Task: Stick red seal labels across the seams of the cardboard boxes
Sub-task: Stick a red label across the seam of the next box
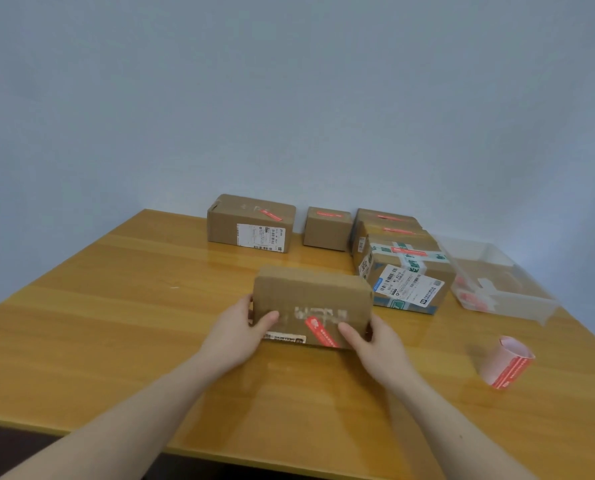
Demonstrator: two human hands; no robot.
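A brown cardboard box (311, 299) sits at the middle of the wooden table (116, 323), with a red seal label (322, 332) stuck slantwise over its near top edge. My left hand (242, 329) grips the box's left end, thumb on top. At the right end my right hand (372, 344) grips it the same way. A roll of red seal labels (507, 363) lies on the table to the right, apart from both hands.
Several other boxes stand at the back, each bearing a red label: a large one (251, 223), a small one (327, 228) and a taped one (407, 275) in front of two more. A clear plastic bin (497, 282) stands at the right. A plain wall rises behind.
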